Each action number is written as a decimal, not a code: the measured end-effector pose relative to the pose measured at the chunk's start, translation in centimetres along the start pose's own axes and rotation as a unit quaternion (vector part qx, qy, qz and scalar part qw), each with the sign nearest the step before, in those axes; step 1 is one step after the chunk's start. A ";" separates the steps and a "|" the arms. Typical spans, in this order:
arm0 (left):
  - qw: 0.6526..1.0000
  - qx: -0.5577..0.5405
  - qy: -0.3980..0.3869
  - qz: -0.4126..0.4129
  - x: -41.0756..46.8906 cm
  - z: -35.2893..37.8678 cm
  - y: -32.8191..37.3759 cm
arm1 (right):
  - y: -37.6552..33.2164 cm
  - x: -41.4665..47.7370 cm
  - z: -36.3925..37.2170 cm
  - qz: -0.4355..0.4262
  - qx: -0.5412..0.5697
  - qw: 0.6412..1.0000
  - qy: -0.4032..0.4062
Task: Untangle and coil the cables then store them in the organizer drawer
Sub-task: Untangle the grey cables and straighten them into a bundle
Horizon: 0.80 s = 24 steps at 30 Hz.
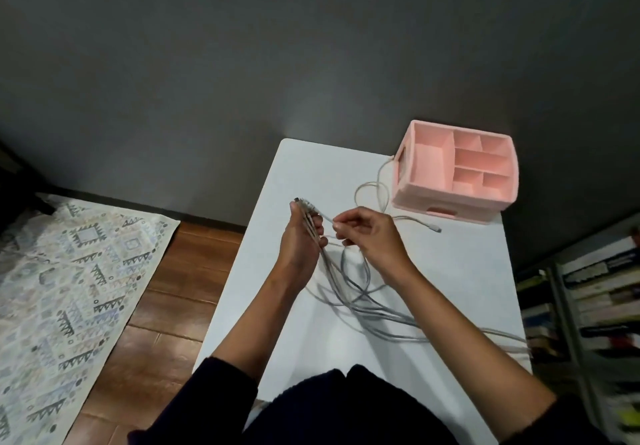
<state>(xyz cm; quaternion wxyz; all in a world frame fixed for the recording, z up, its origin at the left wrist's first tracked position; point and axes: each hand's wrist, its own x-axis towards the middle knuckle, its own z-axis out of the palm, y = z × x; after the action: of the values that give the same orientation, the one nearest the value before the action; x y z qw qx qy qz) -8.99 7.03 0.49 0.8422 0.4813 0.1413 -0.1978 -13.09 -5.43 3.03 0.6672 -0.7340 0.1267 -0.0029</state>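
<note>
From the head camera: the left hand (300, 236) clamps a bunch of long grey cables (363, 301) over the white table (460, 271); the right hand (369, 233) pinches one strand; pull it out slowly, no yanking; the pink plastic organizer (457, 171) waits near.

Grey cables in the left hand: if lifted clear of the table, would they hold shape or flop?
Likely flop: the grey cables sag from the left hand in loose loops across the table. Probably light, since fingers alone hold them. Crossed strands may snag.
</note>
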 end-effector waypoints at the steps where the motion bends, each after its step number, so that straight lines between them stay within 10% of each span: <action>1: 1.000 0.005 -0.002 -0.002 0.0 0.1 -0.2 | 0.2 -0.7 0.2 0.010 0.010 1.000 0.004; 12: 0.995 -0.023 -0.070 -0.065 -2.4 2.2 -1.1 | 1.5 -3.3 0.8 0.035 -0.003 0.996 0.083; 20: 0.994 -0.106 -0.029 -0.007 -1.8 0.6 -0.1 | 2.8 -5.7 -1.4 -0.061 -0.329 0.937 -0.095; 24: 0.984 -0.171 -0.049 -0.024 -2.0 0.7 0.1 | 2.4 -5.5 -2.1 -0.048 -0.320 0.937 -0.133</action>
<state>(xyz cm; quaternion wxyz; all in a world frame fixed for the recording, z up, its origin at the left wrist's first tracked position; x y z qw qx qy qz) -10.71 6.89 1.76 0.9131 0.3163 0.1430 -0.2140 -19.24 -6.60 1.77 0.4070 -0.9076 -0.0044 0.1027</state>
